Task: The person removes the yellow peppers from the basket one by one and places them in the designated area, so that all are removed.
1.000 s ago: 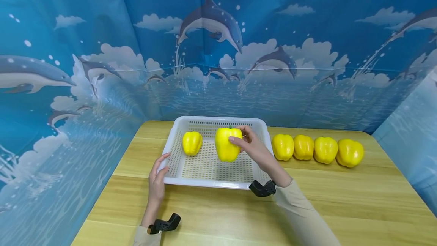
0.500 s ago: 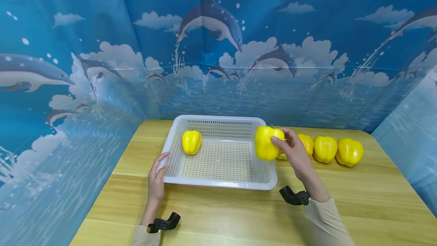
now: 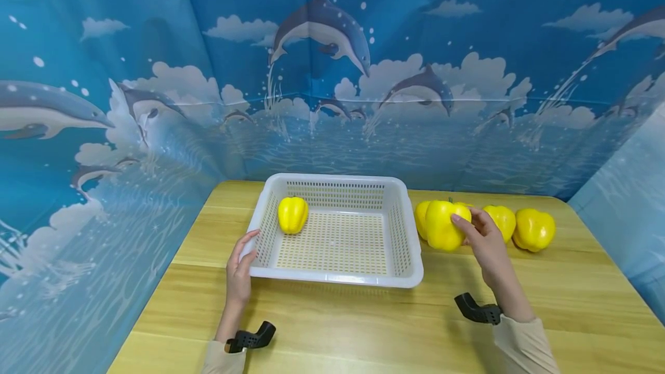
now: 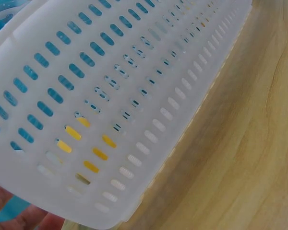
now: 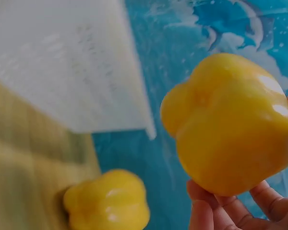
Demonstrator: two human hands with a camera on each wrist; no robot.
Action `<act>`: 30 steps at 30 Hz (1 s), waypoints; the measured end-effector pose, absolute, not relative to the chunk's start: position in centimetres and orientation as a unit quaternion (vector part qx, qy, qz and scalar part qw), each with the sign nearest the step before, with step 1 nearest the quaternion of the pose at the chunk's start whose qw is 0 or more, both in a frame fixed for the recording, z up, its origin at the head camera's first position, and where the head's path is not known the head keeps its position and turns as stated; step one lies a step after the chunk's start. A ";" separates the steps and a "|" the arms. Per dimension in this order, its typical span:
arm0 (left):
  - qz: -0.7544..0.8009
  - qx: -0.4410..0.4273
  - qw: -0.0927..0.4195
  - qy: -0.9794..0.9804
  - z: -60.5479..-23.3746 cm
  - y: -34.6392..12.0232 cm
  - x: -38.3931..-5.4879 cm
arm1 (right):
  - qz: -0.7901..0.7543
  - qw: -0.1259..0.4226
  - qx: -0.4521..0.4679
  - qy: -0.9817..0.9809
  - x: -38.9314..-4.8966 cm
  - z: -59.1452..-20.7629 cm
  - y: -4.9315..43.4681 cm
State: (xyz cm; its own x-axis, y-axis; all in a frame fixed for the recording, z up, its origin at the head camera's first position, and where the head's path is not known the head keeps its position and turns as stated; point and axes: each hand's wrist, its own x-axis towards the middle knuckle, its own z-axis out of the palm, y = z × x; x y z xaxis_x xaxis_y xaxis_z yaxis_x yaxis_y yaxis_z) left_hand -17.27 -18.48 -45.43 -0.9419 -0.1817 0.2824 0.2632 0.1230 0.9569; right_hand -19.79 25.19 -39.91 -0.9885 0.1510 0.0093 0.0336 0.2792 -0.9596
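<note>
My right hand holds a yellow bell pepper between thumb and fingers, to the right of the white slotted basket. In the right wrist view the held bell pepper shows its lobed underside, with fingertips below it and at its right edge. A single yellow bell pepper lies inside the basket near its left wall. My left hand rests its fingers and thumb against the basket's left rim. Part of its fingers shows beside the basket corner in the left wrist view.
Behind the held one, a row of yellow bell peppers runs rightward along the table, partly covered by it and my hand; the rightmost pepper shows fully. A blue dolphin-print curtain hangs along the table's back edge.
My right hand has carried the bell pepper from above the basket rightward past its right rim, to in front of the row. The left hand and basket stay put.
</note>
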 end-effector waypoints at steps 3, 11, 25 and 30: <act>-0.664 -0.031 0.167 -0.728 -45.5 -18.5 -17.3 | 0.574 0.044 -0.074 -0.814 -19.8 -40.7 25.8; -0.666 -0.035 0.162 -0.727 -45.5 -18.6 -17.3 | 0.533 -0.030 -0.086 -0.841 -19.6 -43.3 27.0; -0.664 -0.032 0.165 -0.729 -45.4 -18.6 -17.1 | 0.506 -0.097 -0.074 -0.854 -19.8 -46.6 27.9; -0.661 -0.034 0.166 -0.731 -45.4 -18.6 -17.1 | 0.503 -0.113 -0.080 -0.853 -19.9 -47.0 28.1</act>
State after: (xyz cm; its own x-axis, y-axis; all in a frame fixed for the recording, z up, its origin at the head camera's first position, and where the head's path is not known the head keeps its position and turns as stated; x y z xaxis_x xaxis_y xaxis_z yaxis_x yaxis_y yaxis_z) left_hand -17.12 -18.56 -45.37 -0.9427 -0.1701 0.2871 0.2686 0.1238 0.9553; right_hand -19.87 28.11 -46.97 -0.9616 0.0228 -0.2736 0.2503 0.4819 -0.8397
